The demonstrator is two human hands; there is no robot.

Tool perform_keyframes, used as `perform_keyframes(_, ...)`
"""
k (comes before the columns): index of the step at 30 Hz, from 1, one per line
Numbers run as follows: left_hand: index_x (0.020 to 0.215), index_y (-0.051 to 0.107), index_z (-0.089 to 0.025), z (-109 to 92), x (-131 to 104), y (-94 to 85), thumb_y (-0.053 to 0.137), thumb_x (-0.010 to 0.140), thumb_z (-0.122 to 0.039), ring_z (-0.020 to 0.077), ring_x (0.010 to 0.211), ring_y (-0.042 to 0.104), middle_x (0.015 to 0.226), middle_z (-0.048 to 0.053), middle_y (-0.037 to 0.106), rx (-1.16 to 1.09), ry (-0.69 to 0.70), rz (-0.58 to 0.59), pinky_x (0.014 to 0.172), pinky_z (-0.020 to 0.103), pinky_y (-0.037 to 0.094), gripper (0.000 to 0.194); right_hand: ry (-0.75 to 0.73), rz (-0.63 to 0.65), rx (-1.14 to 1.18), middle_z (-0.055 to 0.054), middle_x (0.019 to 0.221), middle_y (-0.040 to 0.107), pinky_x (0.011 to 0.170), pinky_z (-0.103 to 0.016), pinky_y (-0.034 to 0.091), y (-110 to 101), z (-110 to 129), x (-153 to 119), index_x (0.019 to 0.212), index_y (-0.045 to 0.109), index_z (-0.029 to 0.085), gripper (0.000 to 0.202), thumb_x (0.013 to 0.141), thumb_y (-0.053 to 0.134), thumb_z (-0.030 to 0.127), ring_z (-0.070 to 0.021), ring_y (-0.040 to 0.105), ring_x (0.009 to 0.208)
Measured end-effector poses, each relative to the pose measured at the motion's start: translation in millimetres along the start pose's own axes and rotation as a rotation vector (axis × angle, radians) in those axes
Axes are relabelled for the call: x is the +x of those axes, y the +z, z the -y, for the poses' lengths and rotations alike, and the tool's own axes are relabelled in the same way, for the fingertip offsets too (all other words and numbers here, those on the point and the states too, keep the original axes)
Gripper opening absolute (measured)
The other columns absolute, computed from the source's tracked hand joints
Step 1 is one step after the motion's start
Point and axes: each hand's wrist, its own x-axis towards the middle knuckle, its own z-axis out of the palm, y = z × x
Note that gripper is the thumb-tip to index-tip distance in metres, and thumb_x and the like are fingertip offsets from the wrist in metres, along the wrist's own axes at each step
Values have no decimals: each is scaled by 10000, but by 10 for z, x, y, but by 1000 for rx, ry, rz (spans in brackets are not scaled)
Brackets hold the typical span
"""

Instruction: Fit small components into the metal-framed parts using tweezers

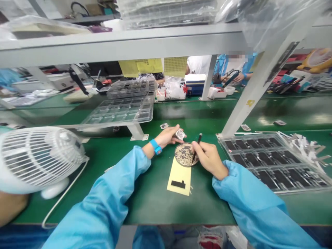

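My left hand (169,136), with a blue band at its wrist, holds a small whitish part (180,134) between thumb and fingers. In my right hand (207,157) are dark tweezers (199,138), gripped like a pen, their tip pointing down into a round dish (183,154). Many tiny tan and dark pieces lie in that dish. Under its near edge sits a yellow sheet (177,169) bearing a black strip (178,184). Whether the tweezers hold a piece is too small to tell.
A white fan (43,159) stands at the left. Clear trays with dark parts (275,159) lie at the right, beside white strips (308,147). Stacked trays (121,107) are at the back left. A slanted post (243,93) rises behind my right hand. People sit across the bench.
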Motion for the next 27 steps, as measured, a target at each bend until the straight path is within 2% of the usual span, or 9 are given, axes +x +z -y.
perform_keyframes(2,1120,652,-125,88,-408,-52,428,977,-615,203,748,758,1012,184,758,-332,-128,138,473,195,417,558,195,60,209,-5,512,595,482,-263,465,43,15,-15,765,630,177,474,1001,492,564,-137,554,451)
perform_keyframes(4,1071,662,-124,188,-732,-81,499,970,-560,189,724,756,1006,179,760,-552,-206,193,476,184,407,476,328,155,392,-13,541,636,427,-250,472,96,38,-32,847,623,173,458,957,544,610,-137,563,419)
perform_keyframes(7,1041,681,-118,310,-1007,-105,518,965,-537,181,680,746,980,171,761,-644,-209,197,471,193,393,456,352,280,498,-44,681,705,427,-251,522,175,58,-68,937,624,169,402,856,721,551,-154,630,487)
perform_keyframes(10,1055,691,-125,356,-1088,-121,554,947,-501,159,637,727,918,134,753,-598,-183,191,448,193,349,415,271,294,438,-57,754,716,472,-254,559,231,42,-114,938,654,171,321,843,765,457,-169,678,579)
perform_keyframes(14,1101,678,-135,336,-1113,-110,671,868,-354,129,616,705,829,65,712,-505,-165,147,448,174,324,320,152,229,290,-81,882,736,555,-281,599,240,28,-173,935,691,179,234,880,738,401,-197,717,699)
perform_keyframes(17,1122,664,-122,343,-1144,-68,691,850,-327,104,568,666,796,35,679,-439,-101,132,480,174,387,342,86,215,180,-77,897,743,596,-278,593,207,65,-199,951,704,180,191,891,730,359,-183,708,694)
perform_keyframes(20,1121,657,-125,386,-1166,-11,690,849,-326,89,534,619,800,18,654,-374,-59,110,527,207,480,340,-4,345,104,-53,837,733,573,-255,556,182,102,-217,923,711,181,142,888,729,317,-152,670,637)
perform_keyframes(23,1058,662,-127,416,-1179,44,656,873,-387,92,530,583,782,17,635,-333,-60,120,507,224,507,319,-29,497,49,-17,740,695,519,-235,501,176,108,-231,921,706,183,128,896,715,308,-115,593,543)
perform_keyframes(27,1028,669,-127,398,-1216,102,598,902,-392,105,559,576,770,22,623,-321,-50,190,506,231,523,302,-13,569,-32,1,712,666,512,-222,468,134,74,-212,941,698,189,142,910,695,328,-104,562,542)
